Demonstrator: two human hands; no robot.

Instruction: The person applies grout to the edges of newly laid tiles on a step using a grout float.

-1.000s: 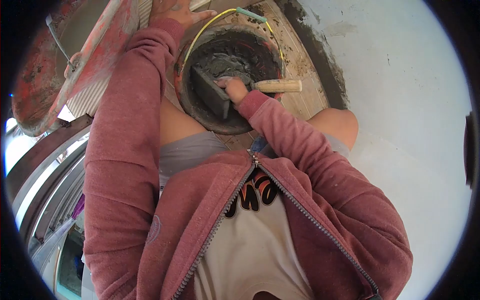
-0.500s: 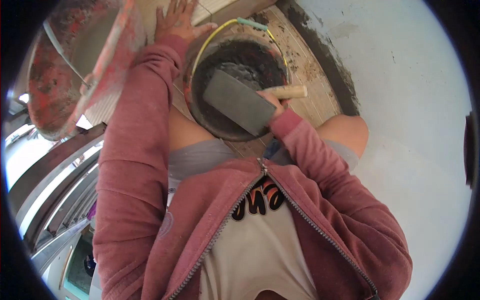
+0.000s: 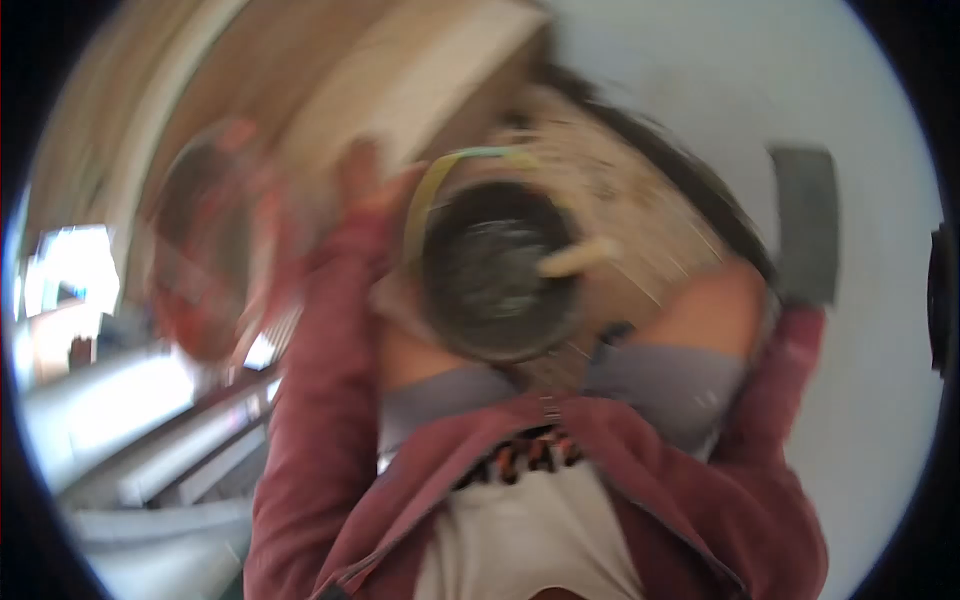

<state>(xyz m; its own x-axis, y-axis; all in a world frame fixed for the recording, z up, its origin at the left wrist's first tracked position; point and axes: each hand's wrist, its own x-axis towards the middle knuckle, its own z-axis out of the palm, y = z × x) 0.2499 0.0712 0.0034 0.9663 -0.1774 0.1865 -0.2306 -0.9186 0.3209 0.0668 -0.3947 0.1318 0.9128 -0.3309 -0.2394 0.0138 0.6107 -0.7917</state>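
Note:
My left hand point(image 3: 370, 185), smeared by motion, rests on the pale wooden step with its thumb apart from the fingers. Out at the right, a grey rectangular float point(image 3: 806, 225) is held up in front of the pale wall. My right hand is hidden behind its lower end, where only my sleeve shows. Between my knees stands a round black bucket point(image 3: 500, 345) with dark wet mix point(image 3: 495, 255) inside and a yellow handle point(image 3: 425, 200). A tool's wooden handle point(image 3: 580, 257) sticks out over the bucket's right rim.
A red-smeared bucket point(image 3: 205, 250) is at the left, beside my left forearm. The wooden step point(image 3: 430, 75) lies beyond the black bucket. Dark crumbs litter the tiled floor point(image 3: 620, 180). A pale wall point(image 3: 690, 70) with a dark lower edge runs along the right, and metal rails point(image 3: 190, 450) are at lower left.
My right hand has moved from above the bucket out to the right with the float. The wooden handle is left at the bucket. The view has shifted and blurred.

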